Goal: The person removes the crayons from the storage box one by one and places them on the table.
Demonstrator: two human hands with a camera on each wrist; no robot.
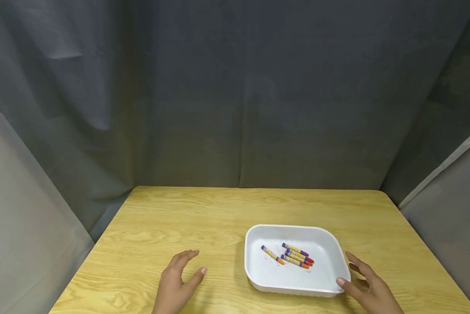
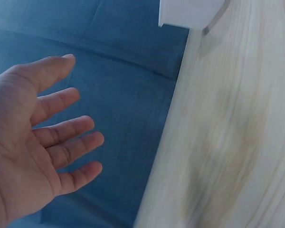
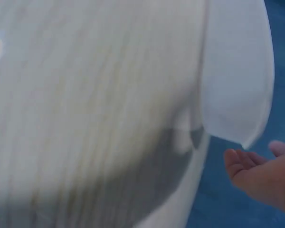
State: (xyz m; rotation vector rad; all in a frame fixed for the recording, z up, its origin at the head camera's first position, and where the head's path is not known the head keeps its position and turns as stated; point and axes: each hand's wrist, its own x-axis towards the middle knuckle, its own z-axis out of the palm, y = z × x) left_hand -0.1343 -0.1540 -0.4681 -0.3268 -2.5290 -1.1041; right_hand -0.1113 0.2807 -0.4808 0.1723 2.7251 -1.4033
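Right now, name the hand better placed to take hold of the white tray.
Right hand: its thumb touches the white tray at the near right corner. The left hand rests open on the table, apart from it.

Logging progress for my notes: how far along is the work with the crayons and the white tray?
Looks done: five crayons lie in the white tray, none loose on the wooden table. In hand: right hand touches the tray's near right corner; left hand rests open beside it. Left: perhaps moving the tray.

Left hand (image 1: 176, 283): wrist cut by head view's bottom edge.
Right hand (image 3: 268, 178): mostly cropped at right-wrist frame's lower right.
Tray (image 2: 187, 12): only a corner, top edge.
Table (image 3: 95, 109): motion-blurred.
Crayons (image 1: 294, 256): labels too small to read.
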